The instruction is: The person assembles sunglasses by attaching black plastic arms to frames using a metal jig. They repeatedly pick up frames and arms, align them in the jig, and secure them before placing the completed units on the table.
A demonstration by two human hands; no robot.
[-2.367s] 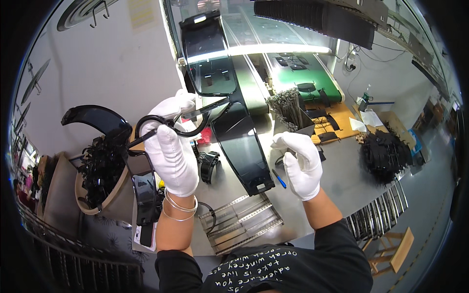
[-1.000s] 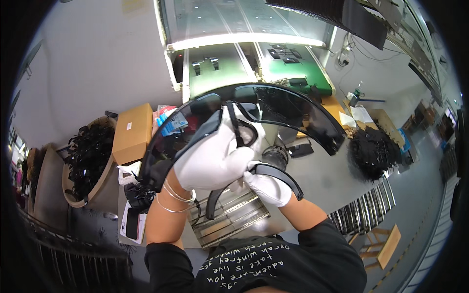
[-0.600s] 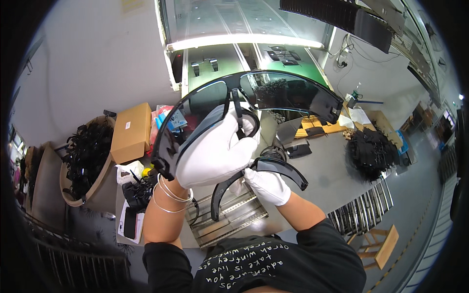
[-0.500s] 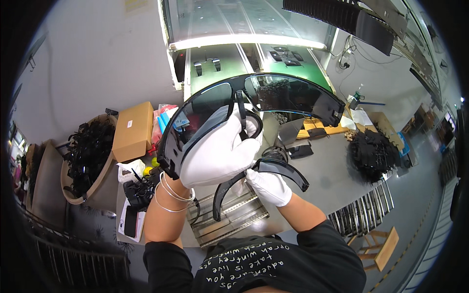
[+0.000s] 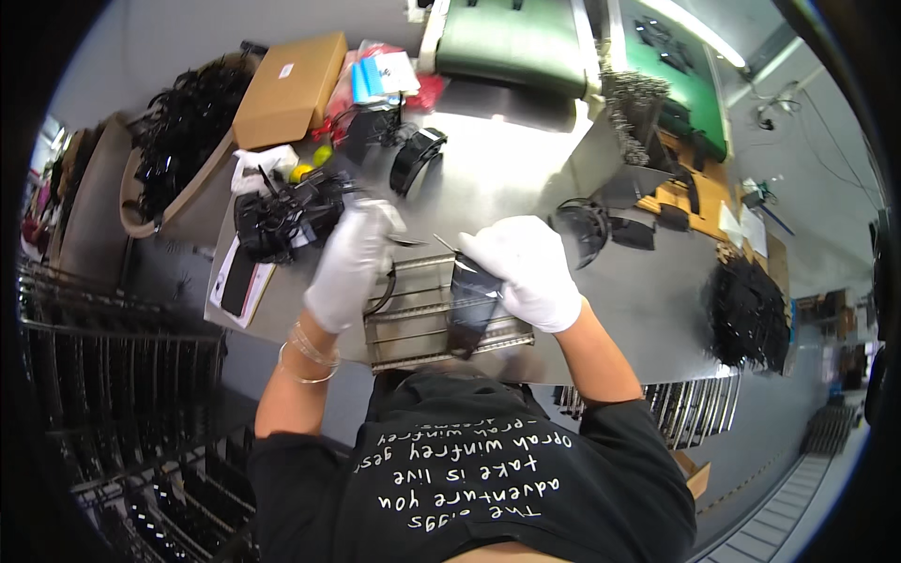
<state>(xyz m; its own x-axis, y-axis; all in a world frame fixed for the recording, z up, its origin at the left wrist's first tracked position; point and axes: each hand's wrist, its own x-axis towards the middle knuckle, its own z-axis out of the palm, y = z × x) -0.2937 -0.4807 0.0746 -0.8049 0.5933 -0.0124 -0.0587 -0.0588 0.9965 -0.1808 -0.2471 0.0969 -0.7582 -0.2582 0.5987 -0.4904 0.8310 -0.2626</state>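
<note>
1. The right hand (image 5: 530, 272) grasps a dark glossy panel (image 5: 472, 305) along its right edge, perhaps to leave most of its face uncovered; the panel hangs over the metal rack (image 5: 413, 324).
2. The blurred left hand (image 5: 350, 266) is near the rack's left side; its grip cannot be told.

In white gloves, the right hand (image 5: 526, 272) holds 1 dark curved lens (image 5: 471, 305) above the metal rack (image 5: 405, 330), which lies at the near edge of the bench (image 5: 638, 310). The left hand (image 5: 349, 267), blurred, is beside the black pile (image 5: 282, 220) near the left edge. 1 cardboard box (image 5: 286, 89) is farther back.
</note>
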